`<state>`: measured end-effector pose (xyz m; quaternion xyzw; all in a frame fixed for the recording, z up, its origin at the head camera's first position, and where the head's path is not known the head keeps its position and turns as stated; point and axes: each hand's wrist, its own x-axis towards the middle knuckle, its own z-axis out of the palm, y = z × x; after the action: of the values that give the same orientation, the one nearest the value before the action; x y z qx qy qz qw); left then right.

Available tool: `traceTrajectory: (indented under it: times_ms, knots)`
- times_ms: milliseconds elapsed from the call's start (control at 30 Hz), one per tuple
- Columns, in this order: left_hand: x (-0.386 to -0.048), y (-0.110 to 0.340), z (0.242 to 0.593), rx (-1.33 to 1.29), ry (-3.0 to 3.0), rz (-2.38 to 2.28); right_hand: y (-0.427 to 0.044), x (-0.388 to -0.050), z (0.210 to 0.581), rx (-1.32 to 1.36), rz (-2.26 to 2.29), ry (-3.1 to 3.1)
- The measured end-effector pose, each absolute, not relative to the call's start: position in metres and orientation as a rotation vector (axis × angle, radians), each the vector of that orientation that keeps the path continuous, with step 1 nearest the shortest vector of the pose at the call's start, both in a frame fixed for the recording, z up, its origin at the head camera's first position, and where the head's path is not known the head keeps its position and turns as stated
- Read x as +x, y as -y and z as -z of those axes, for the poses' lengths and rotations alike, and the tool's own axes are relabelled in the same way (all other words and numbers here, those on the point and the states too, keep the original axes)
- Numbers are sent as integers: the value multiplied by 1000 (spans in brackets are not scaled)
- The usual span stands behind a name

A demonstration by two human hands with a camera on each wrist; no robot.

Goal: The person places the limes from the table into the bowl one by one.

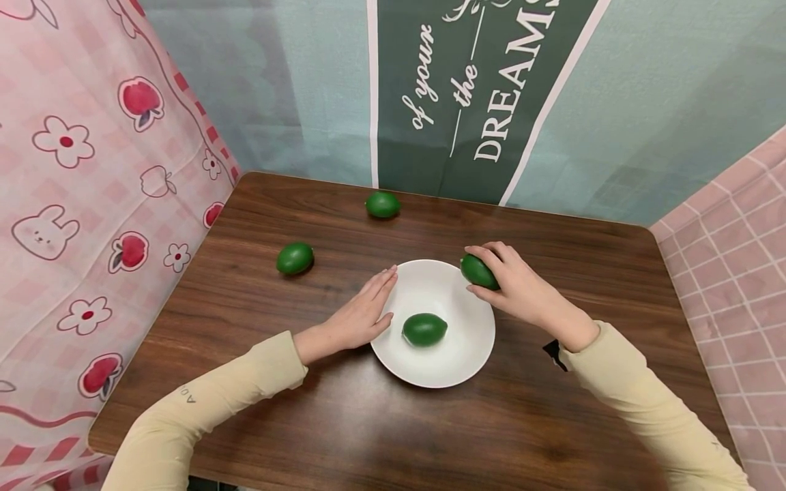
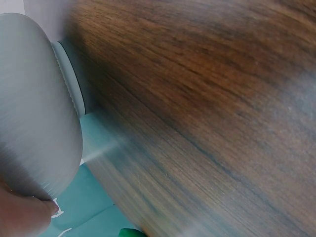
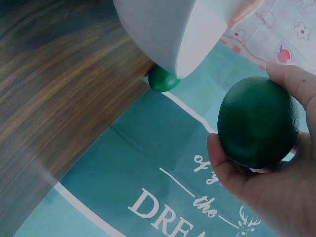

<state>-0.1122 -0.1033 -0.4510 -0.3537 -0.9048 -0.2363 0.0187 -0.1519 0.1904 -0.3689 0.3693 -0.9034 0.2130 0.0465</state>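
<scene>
In the head view a white bowl (image 1: pixel 454 354) stands on the wooden table with one green lime (image 1: pixel 425 330) inside it. My left hand (image 1: pixel 362 310) rests against the bowl's left rim, its fingers straight. In the left wrist view the bowl's outer wall (image 2: pixel 39 98) shows, with a bit of that hand below. Above the bowl's right rim my right hand (image 1: pixel 522 283) grips another lime (image 1: pixel 477 271) between thumb and fingers. The right wrist view shows this held lime (image 3: pixel 257 122) close up, clear of the table.
Two more limes lie on the table: one left of the bowl (image 1: pixel 295 258), one near the back edge (image 1: pixel 383 204). A teal and green printed cloth (image 1: pixel 307 88) hangs behind the table (image 1: pixel 245 382). Pink patterned cloth (image 1: pixel 92 225) hangs at the left, pink tiled cloth (image 1: pixel 737 273) at the right.
</scene>
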Motion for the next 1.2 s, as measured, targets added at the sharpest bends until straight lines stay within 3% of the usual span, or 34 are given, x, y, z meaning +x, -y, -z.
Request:
traceTrajectory:
  times_ms: [1200]
  knots:
    - [-113,103,451,-1081,2847,732,-165,-148,389,1186,-693,2842]
